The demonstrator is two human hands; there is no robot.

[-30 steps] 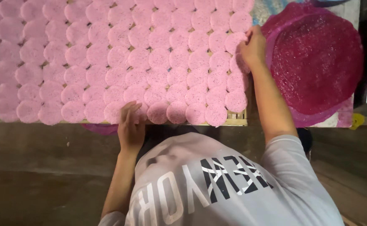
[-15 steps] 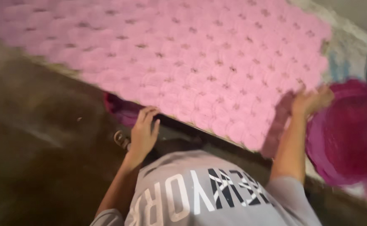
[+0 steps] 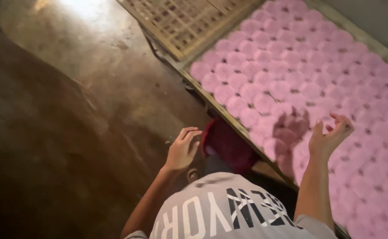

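Several round pink discs point(image 3: 300, 75) lie in close rows on a slatted wooden rack point(image 3: 180, 24) that runs from top centre to lower right. My right hand point(image 3: 328, 135) hovers over the discs near the rack's near edge, fingers apart, holding nothing; its shadow falls on the discs just to the left. My left hand point(image 3: 183, 150) hangs over the floor beside the rack's edge, fingers loosely spread and empty. A dark red bundle point(image 3: 227, 144) sits under the rack edge, just right of my left hand.
Shiny brown floor point(image 3: 83, 110) fills the left side, with a bright glare at the top. The bare end of the rack shows open slats. My grey printed shirt point(image 3: 229, 212) covers the bottom centre.
The view has swung left, so the rack now runs diagonally. My right hand has lifted off the discs at the rack's right end, and the dark pink round pile has left the view.
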